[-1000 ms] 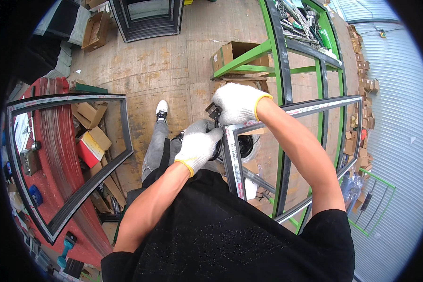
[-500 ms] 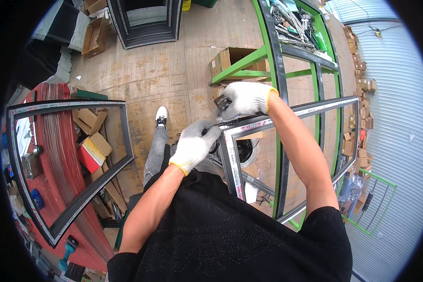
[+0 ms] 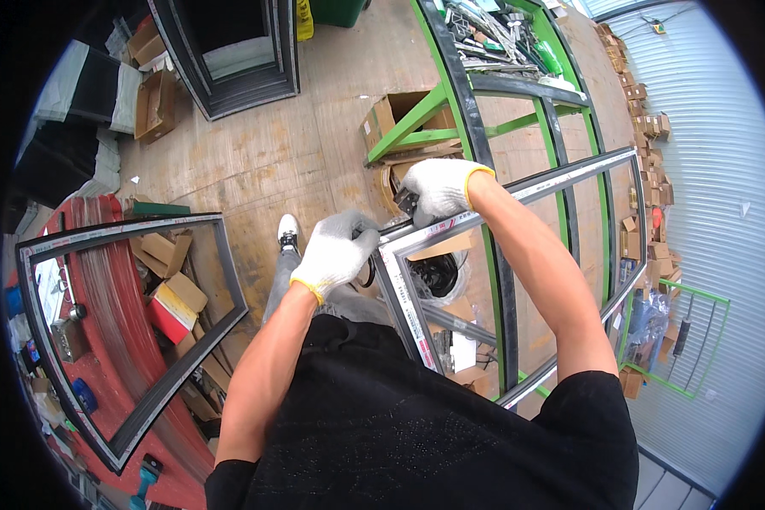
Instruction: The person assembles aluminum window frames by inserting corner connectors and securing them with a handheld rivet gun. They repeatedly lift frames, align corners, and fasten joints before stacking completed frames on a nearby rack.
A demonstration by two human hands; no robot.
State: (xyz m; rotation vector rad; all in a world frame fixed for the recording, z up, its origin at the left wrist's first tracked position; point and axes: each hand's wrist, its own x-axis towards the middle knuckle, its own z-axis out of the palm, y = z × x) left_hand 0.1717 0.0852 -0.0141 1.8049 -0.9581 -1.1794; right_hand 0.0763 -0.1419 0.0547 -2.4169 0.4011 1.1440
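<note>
A window frame (image 3: 569, 177), dark-edged with a printed pale strip, lies across the green rack (image 3: 499, 280). My left hand (image 3: 336, 246), in a white knitted glove with a yellow cuff, is at the frame's near left corner. Its fingers are closed together; what they pinch is hidden. Just below it a thin dark loop (image 3: 369, 274) shows. My right hand (image 3: 440, 189), gloved the same way, is closed round a small dark hand tool (image 3: 406, 201) at the frame's far edge, a little right of the corner. The tool's working end is hidden.
A second frame (image 3: 170, 368) leans over a red table (image 3: 110, 297) at left. Stacked dark frames (image 3: 251, 102) stand far ahead. The rack's tray (image 3: 495, 38) holds metal parts. Below my frame is a bucket with a black liner (image 3: 438, 274). A cardboard box (image 3: 388, 115) sits under the rack.
My view has shifted slightly. My right hand has come lower, with the dark tool closer to the frame's edge. My left hand stays by the corner, moved slightly left.
</note>
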